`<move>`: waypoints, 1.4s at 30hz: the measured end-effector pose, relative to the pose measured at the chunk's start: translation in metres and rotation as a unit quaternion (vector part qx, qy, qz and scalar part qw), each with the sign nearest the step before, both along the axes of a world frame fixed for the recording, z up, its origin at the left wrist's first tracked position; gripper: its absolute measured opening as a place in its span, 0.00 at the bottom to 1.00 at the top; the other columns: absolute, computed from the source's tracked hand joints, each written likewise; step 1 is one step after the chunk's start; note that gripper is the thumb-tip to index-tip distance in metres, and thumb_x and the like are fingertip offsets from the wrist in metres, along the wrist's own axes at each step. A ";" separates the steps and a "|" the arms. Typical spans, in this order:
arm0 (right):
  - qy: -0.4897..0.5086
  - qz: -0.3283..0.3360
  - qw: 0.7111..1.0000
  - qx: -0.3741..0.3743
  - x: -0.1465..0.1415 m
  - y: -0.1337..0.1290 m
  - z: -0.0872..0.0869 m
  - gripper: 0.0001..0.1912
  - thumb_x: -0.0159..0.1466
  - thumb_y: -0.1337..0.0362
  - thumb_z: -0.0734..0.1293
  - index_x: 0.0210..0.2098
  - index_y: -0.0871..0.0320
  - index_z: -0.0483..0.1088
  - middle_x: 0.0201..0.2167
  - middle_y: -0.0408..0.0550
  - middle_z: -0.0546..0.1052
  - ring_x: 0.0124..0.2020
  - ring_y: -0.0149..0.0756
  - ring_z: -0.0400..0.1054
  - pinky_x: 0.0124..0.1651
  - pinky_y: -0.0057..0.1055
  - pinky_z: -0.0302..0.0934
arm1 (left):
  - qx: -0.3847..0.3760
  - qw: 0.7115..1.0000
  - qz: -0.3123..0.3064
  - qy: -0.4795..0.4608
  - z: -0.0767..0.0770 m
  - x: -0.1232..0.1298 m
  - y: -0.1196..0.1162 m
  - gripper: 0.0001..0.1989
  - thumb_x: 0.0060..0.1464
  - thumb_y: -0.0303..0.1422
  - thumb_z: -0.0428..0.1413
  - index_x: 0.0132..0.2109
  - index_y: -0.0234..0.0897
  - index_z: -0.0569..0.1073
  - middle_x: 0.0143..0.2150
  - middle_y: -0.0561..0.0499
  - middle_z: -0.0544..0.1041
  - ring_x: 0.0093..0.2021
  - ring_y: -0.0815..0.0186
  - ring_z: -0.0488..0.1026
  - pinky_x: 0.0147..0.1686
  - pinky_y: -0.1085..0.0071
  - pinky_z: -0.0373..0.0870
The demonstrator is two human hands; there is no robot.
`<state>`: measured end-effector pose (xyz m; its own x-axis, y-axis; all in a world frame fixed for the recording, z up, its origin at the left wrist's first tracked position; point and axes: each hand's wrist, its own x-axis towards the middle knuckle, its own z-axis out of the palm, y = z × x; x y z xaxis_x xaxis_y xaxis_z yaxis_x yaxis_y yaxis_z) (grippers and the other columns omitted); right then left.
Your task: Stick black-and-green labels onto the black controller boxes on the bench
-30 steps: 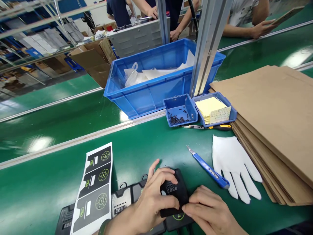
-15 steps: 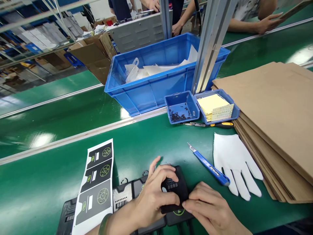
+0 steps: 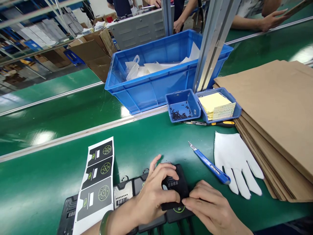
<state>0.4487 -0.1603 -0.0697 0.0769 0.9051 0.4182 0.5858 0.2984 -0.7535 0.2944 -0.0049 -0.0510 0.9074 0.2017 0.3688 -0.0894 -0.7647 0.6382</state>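
Observation:
A small black device with a digit display (image 3: pixel 173 183) is tilted up between my hands at the lower middle. My left hand (image 3: pixel 156 192) grips its left side and top, with one finger raised. At its lower right corner, the fingers of my right hand (image 3: pixel 210 205) are pinched together; whether anything thin is between them is hidden. More black devices (image 3: pixel 123 195) lie in a row beneath and to the left. A white sheet with three dark labels (image 3: pixel 96 182) rests over the row's left part.
A blue cutter (image 3: pixel 210 166) lies right of my hands, beside a white glove (image 3: pixel 234 160). Brown cardboard (image 3: pixel 274 98) is stacked at the right. Behind are a screw bin (image 3: pixel 183 106), a bin of yellow papers (image 3: pixel 217 104), a large blue crate (image 3: pixel 151 88) and a metal post (image 3: pixel 212 42).
The view has shifted slightly. Both hands keep nearly the same hold on the black device, with only a tiny movement of the fingers.

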 end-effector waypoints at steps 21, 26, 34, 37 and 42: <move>-0.002 -0.006 1.000 0.007 0.000 0.001 -0.001 0.11 0.67 0.77 0.62 0.42 0.58 0.73 0.29 0.46 0.74 0.28 0.30 0.64 0.32 0.32 0.60 | 0.015 1.000 -0.001 0.000 0.002 0.000 0.001 0.06 0.59 0.32 0.57 0.33 0.43 0.76 0.44 0.49 0.68 0.55 0.56 0.66 0.64 0.41 0.46; 0.005 0.001 1.000 0.005 0.000 0.001 0.000 0.11 0.67 0.77 0.62 0.42 0.59 0.73 0.30 0.45 0.74 0.29 0.30 0.65 0.32 0.32 0.59 | 0.011 1.000 -0.001 -0.005 0.000 0.000 0.001 0.06 0.59 0.31 0.57 0.34 0.43 0.76 0.45 0.49 0.68 0.55 0.56 0.66 0.64 0.42 0.45; 0.007 0.001 1.000 0.006 0.001 0.001 0.001 0.10 0.66 0.78 0.63 0.42 0.61 0.73 0.30 0.45 0.74 0.29 0.30 0.65 0.33 0.32 0.59 | 0.027 1.000 -0.006 0.007 0.008 0.002 0.003 0.06 0.59 0.31 0.57 0.33 0.42 0.77 0.44 0.49 0.69 0.55 0.56 0.66 0.64 0.43 0.46; 0.003 0.004 1.000 0.001 0.001 0.000 -0.001 0.11 0.66 0.78 0.63 0.42 0.60 0.73 0.30 0.45 0.74 0.29 0.30 0.64 0.33 0.32 0.59 | 0.024 1.000 -0.006 0.006 0.008 0.002 0.002 0.06 0.59 0.32 0.57 0.33 0.42 0.77 0.44 0.48 0.69 0.55 0.57 0.66 0.64 0.43 0.46; 0.009 0.010 1.000 -0.004 0.002 0.000 -0.001 0.10 0.67 0.76 0.63 0.39 0.58 0.73 0.30 0.44 0.74 0.29 0.29 0.65 0.33 0.32 0.60 | 0.025 1.000 0.002 -0.005 0.002 0.001 0.001 0.06 0.59 0.34 0.57 0.33 0.44 0.77 0.44 0.49 0.68 0.54 0.56 0.66 0.64 0.42 0.46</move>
<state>0.4509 -0.1599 -0.0704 0.0664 0.9097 0.4098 0.5658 0.3040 -0.7665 0.2950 -0.0038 -0.0493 0.9027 0.1859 0.3880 -0.0931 -0.7960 0.5981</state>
